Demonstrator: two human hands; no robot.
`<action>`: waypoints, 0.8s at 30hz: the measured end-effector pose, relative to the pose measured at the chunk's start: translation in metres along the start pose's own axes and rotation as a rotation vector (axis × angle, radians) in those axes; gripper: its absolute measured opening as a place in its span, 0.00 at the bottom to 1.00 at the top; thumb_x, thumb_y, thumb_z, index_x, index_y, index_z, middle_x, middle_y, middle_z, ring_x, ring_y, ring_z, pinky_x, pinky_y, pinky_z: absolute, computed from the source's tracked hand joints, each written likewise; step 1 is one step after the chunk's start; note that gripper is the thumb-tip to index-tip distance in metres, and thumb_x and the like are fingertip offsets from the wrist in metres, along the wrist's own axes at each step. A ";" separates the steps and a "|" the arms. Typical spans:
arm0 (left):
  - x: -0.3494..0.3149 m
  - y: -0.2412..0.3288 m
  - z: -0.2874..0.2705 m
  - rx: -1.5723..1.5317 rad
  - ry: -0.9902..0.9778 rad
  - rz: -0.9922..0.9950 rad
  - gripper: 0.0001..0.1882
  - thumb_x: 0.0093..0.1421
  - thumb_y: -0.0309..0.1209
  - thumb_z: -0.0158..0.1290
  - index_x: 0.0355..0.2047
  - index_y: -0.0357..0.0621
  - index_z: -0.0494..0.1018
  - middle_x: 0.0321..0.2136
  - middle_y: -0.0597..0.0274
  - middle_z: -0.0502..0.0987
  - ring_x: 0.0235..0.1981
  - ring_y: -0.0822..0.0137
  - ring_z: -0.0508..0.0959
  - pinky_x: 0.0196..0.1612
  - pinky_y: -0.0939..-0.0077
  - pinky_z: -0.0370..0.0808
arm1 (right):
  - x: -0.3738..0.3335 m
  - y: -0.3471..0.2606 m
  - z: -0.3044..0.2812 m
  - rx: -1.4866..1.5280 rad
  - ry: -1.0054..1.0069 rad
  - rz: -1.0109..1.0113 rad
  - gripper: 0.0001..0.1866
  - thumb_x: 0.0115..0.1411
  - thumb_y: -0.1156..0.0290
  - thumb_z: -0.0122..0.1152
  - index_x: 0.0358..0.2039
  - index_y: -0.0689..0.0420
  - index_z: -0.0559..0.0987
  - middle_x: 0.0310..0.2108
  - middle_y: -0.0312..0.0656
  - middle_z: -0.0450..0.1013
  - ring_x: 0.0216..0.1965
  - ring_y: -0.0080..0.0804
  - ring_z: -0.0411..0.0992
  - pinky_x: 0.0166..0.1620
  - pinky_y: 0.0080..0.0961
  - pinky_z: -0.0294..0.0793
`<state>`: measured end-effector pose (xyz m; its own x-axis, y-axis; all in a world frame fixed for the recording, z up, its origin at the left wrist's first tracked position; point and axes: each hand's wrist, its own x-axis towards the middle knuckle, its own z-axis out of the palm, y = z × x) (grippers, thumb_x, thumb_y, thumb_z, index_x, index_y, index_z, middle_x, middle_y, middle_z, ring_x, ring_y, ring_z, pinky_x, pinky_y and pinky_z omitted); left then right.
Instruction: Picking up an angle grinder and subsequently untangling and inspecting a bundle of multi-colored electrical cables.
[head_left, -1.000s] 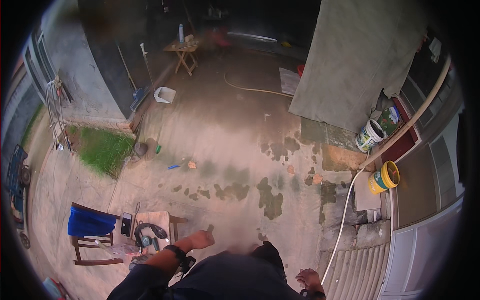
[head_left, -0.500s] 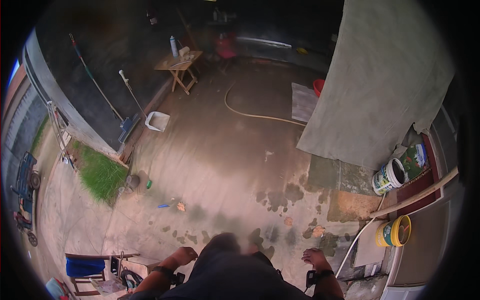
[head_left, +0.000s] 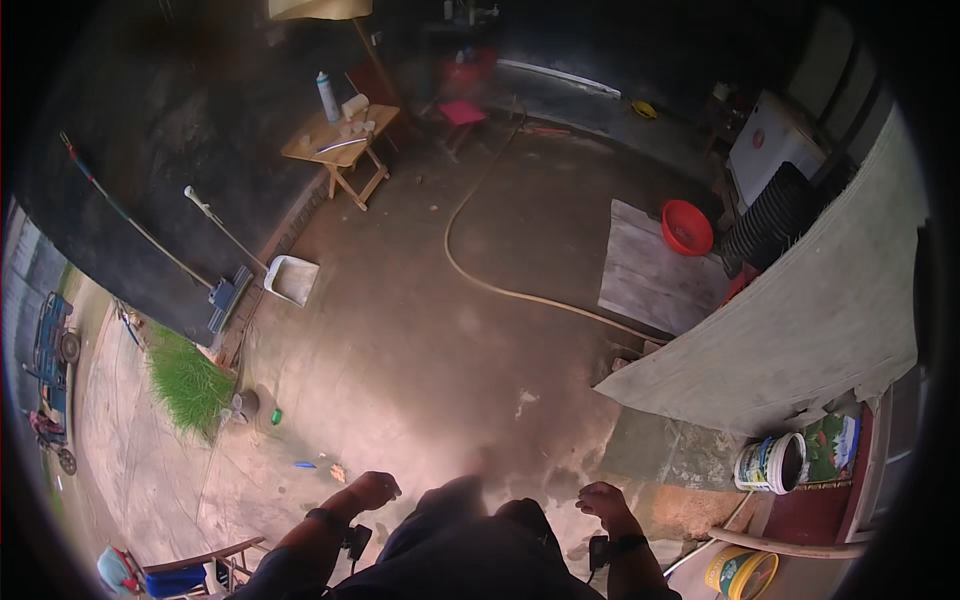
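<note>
My left hand (head_left: 376,489) hangs above the concrete floor (head_left: 430,370), just left of my dark-clothed legs (head_left: 480,520). Its fingers curl loosely and I see nothing in them. On the other side of my legs, my right hand (head_left: 604,503) hangs with bent, slightly parted fingers and no object in it. Neither hand touches anything in view. A dark band with a small device circles each wrist. Wet patches lie on the floor near my right hand, and a small blue piece (head_left: 304,464) lies beyond my left.
A tan hose (head_left: 480,285) curves across the floor ahead. Far left are a small wooden table (head_left: 330,145), a squeegee broom (head_left: 230,298) and a dustpan (head_left: 292,280). To the right, a grey sheet (head_left: 780,350) hangs near a red basin (head_left: 687,228), a white bucket (head_left: 772,463) and a yellow bucket (head_left: 742,575).
The view has moved forward under the roof. The grey sheet now stands farther right, uncovering the red basin and a white box. Both hands have risen slightly in view and remain empty.
</note>
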<state>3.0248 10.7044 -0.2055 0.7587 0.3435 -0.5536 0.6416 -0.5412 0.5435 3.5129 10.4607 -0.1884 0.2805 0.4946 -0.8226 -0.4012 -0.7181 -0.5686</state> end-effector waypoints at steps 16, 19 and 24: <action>0.173 0.121 -0.282 -0.656 0.244 -0.597 0.08 0.56 0.30 0.55 0.35 0.44 0.80 0.32 0.58 0.82 0.37 0.65 0.81 0.44 0.71 0.77 | 0.166 -0.445 -0.014 -0.097 -0.156 -0.204 0.10 0.62 0.61 0.58 0.35 0.55 0.74 0.29 0.36 0.73 0.32 0.28 0.76 0.38 0.24 0.74; 0.194 0.122 -0.307 -0.741 0.238 -0.669 0.09 0.56 0.34 0.54 0.34 0.46 0.79 0.31 0.60 0.81 0.34 0.66 0.81 0.40 0.72 0.77 | 0.196 -0.501 -0.016 -0.048 -0.155 -0.196 0.10 0.63 0.62 0.56 0.35 0.56 0.74 0.30 0.37 0.73 0.32 0.30 0.75 0.38 0.25 0.75; 0.246 0.112 -0.361 -0.780 0.267 -0.687 0.10 0.56 0.36 0.55 0.34 0.46 0.79 0.30 0.60 0.81 0.33 0.66 0.80 0.38 0.72 0.77 | 0.262 -0.572 -0.014 -0.056 -0.235 -0.155 0.08 0.61 0.67 0.53 0.33 0.58 0.75 0.31 0.39 0.73 0.34 0.33 0.76 0.40 0.27 0.75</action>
<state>3.3241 11.0059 -0.0533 0.1474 0.5955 -0.7897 0.7634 0.4391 0.4736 3.8280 10.9937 -0.0787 0.1222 0.6956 -0.7079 -0.3190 -0.6479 -0.6917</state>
